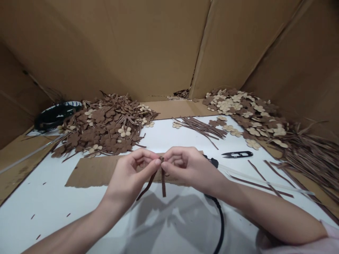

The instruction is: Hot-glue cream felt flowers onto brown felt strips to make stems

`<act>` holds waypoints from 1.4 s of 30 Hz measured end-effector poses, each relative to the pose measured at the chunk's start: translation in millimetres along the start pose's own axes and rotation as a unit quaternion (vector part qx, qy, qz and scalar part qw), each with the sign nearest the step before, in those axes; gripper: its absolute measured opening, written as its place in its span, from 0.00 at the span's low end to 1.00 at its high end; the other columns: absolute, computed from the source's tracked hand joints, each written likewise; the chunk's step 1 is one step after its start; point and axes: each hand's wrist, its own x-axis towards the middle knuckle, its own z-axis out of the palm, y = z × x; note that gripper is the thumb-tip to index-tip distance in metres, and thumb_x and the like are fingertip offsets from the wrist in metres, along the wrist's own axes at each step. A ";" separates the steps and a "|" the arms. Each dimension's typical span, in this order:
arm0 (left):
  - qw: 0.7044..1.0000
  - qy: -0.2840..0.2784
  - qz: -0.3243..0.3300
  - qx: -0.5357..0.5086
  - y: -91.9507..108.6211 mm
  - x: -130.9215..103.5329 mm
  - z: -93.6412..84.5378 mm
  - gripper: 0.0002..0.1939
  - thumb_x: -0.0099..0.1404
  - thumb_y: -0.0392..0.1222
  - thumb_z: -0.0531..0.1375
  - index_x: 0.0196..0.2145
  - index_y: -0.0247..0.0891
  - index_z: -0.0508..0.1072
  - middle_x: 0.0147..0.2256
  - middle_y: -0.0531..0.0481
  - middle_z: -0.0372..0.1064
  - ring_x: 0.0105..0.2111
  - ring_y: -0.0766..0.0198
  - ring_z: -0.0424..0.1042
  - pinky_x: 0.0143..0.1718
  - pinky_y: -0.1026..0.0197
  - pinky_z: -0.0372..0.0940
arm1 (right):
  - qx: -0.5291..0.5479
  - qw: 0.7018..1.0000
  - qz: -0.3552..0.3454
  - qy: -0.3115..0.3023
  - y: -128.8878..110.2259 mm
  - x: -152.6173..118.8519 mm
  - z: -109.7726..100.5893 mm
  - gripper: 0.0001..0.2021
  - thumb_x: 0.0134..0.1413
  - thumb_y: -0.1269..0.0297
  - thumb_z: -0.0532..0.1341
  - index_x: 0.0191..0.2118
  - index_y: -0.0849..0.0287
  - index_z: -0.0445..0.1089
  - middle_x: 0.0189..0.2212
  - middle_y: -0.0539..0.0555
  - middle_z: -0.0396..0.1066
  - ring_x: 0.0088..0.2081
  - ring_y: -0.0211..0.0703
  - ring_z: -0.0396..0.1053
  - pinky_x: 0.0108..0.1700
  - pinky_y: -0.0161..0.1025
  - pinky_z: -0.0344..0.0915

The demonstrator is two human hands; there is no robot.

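Between both hands is a narrow brown strip (pixel 163 183), bent at the top so that its two ends hang down. My left hand (pixel 136 167) pinches it with thumb and forefinger. Close against it, my right hand (pixel 184 164) pinches the same strip at the bend, fingers curled. The fingertips hide part of the bend. Beneath the hands lies a flat piece of cardboard (pixel 90 171) on the white board. Just past my right wrist sits a black tool (pixel 213 161), mostly covered by the hand, with a black cable (pixel 221 222) running toward me.
Black thread snips (pixel 237 154) lie at the right, near loose strips (pixel 265 176). A heap of brown and beige flower shapes with strips (pixel 103 127) stands back left; more flower shapes (pixel 246 109) and a strip bundle (pixel 312 158) are right. Cardboard walls (pixel 159 46) enclose the back.
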 end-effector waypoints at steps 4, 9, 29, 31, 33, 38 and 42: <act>0.994 0.030 0.066 0.084 1.3 -2.0 3.2 0.08 0.55 0.44 0.61 0.26 0.36 0.72 0.24 0.52 0.70 0.26 0.66 0.67 0.29 0.65 0.59 | 0.022 0.999 0.030 0.005 0.4 0.9 1.0 0.08 0.44 0.62 0.64 0.28 0.61 0.68 0.24 0.49 0.70 0.26 0.34 0.67 0.25 0.29 0.59; 0.987 0.038 0.091 0.127 4.5 -3.7 6.4 0.05 0.54 0.41 0.61 0.26 0.37 0.72 0.23 0.54 0.70 0.26 0.67 0.66 0.29 0.65 0.58 | 0.003 0.999 0.031 0.026 -3.5 1.9 -1.8 0.08 0.48 0.63 0.61 0.24 0.61 0.68 0.19 0.47 0.67 0.20 0.31 0.62 0.21 0.28 0.55; 0.997 -0.059 -0.039 -0.015 -1.9 4.0 1.9 0.08 0.50 0.43 0.65 0.25 0.36 0.73 0.21 0.53 0.69 0.21 0.69 0.64 0.22 0.69 0.57 | -0.077 0.991 -0.043 0.102 -12.2 6.3 -25.5 0.12 0.52 0.64 0.57 0.22 0.64 0.69 0.16 0.46 0.62 0.16 0.27 0.49 0.16 0.29 0.44; 0.998 -0.054 -0.036 -0.007 -0.6 3.9 1.7 0.08 0.49 0.43 0.65 0.25 0.36 0.73 0.22 0.53 0.69 0.21 0.69 0.64 0.22 0.68 0.57 | -0.086 0.990 -0.053 0.096 -12.7 5.7 -25.7 0.13 0.53 0.65 0.56 0.22 0.64 0.69 0.16 0.45 0.61 0.15 0.27 0.48 0.16 0.29 0.44; 0.998 -0.049 -0.030 0.009 1.7 3.9 1.5 0.08 0.50 0.43 0.64 0.24 0.36 0.73 0.21 0.53 0.68 0.21 0.69 0.64 0.22 0.68 0.56 | -0.090 0.990 -0.060 0.087 -13.6 4.0 -25.7 0.13 0.55 0.65 0.55 0.22 0.63 0.69 0.15 0.45 0.60 0.15 0.27 0.48 0.16 0.29 0.46; 0.994 -0.052 0.008 0.096 6.6 4.2 1.0 0.08 0.52 0.44 0.62 0.21 0.37 0.72 0.19 0.54 0.66 0.19 0.68 0.61 0.22 0.67 0.55 | -0.110 0.989 -0.072 0.074 -13.8 -0.2 -22.9 0.14 0.57 0.66 0.53 0.24 0.63 0.69 0.19 0.48 0.66 0.20 0.31 0.60 0.24 0.29 0.57; 0.983 -0.053 0.040 0.172 6.0 3.5 -2.4 0.08 0.55 0.45 0.60 0.25 0.38 0.73 0.22 0.53 0.69 0.22 0.66 0.62 0.24 0.65 0.56 | -0.180 0.975 -0.097 0.090 -9.6 -1.3 -20.3 0.14 0.59 0.66 0.51 0.25 0.61 0.68 0.24 0.50 0.70 0.26 0.35 0.65 0.31 0.33 0.60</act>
